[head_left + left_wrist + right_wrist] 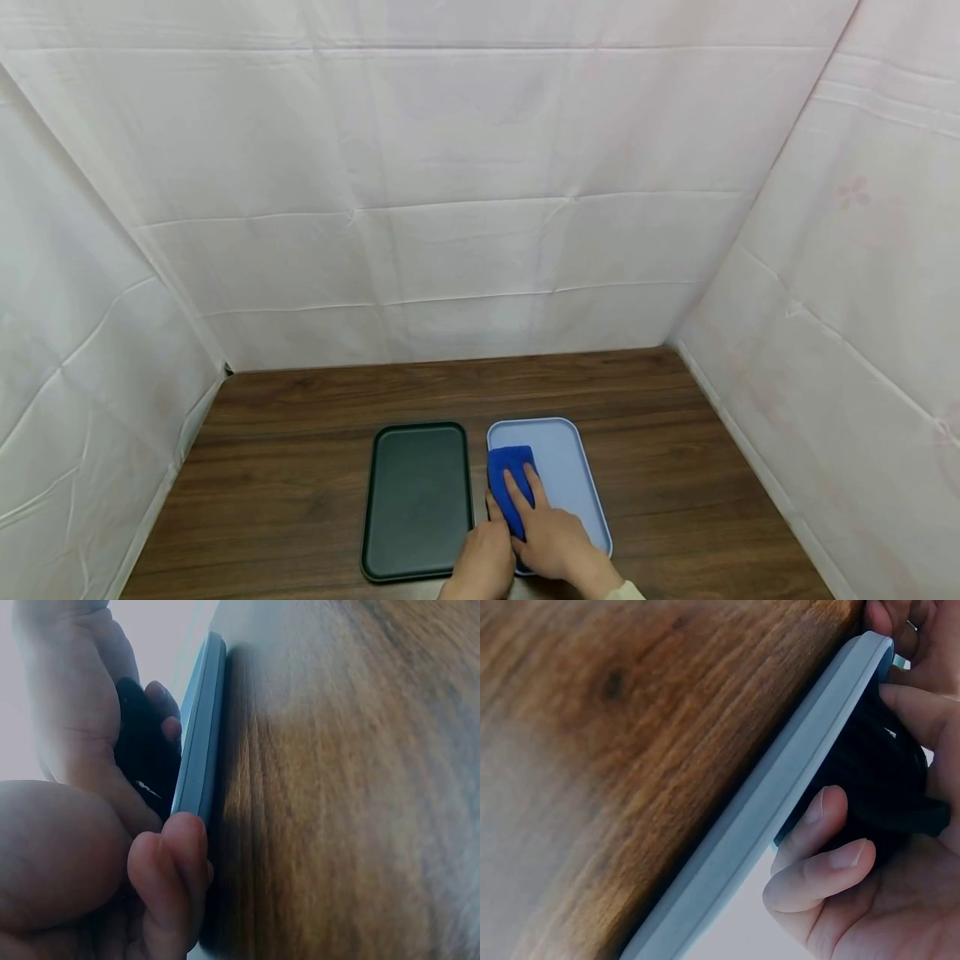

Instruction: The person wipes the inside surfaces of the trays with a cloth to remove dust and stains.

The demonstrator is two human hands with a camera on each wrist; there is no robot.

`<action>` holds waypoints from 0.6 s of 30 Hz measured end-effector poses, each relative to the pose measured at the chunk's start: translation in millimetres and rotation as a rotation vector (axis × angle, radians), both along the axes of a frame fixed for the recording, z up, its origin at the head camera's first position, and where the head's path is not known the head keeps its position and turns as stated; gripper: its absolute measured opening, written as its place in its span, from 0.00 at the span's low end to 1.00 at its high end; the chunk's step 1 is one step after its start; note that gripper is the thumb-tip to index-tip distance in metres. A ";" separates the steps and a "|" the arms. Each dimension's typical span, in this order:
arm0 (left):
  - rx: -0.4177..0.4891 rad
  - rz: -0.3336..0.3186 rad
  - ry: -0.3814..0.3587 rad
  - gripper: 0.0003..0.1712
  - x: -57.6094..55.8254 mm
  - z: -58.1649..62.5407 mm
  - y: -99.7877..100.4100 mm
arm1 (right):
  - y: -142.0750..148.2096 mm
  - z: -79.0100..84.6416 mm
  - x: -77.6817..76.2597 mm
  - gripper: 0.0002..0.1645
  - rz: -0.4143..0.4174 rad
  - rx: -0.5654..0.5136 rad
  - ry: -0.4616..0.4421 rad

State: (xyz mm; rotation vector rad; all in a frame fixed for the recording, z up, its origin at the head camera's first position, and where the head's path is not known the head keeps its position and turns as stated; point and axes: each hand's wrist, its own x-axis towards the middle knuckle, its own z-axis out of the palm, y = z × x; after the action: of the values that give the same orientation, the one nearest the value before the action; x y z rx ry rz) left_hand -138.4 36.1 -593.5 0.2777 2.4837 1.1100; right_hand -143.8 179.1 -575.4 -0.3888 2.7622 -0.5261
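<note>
A light blue rectangular tray [566,458] lies on the wooden table. My right hand [553,535] holds a folded blue cloth [512,467] against the left part of its surface, two fingers stretched over the cloth. In the right wrist view, where the cloth [889,795] looks nearly black, the other fingers [821,877] curl in beside it. At the tray's near left corner, my left hand [483,557] grips the edge; its fingertips [186,834] sit at the tray wall [201,742] in the left wrist view.
A dark green tray [420,496] of similar shape lies just left of the blue one. White fabric walls [465,183] enclose the table [285,467] at the back and on both sides.
</note>
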 end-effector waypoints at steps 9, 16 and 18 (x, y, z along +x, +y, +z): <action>-0.015 -0.001 0.052 0.42 1.7 -1.2 1.1 | 0.8 -0.3 6.4 0.54 0.007 -0.004 -0.005; -0.039 0.001 0.078 0.46 1.7 -0.9 2.7 | 1.5 1.5 10.4 0.55 0.002 -0.003 -0.033; -0.054 0.007 0.082 0.47 1.8 -0.5 3.6 | 1.7 2.8 11.1 0.56 -0.004 0.004 -0.037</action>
State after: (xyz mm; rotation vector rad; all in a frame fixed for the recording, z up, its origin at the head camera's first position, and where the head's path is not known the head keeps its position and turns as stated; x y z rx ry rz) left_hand -136.7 39.8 -594.1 0.3045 2.5842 1.0518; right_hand -132.7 180.7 -572.7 -0.3687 2.7286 -0.5237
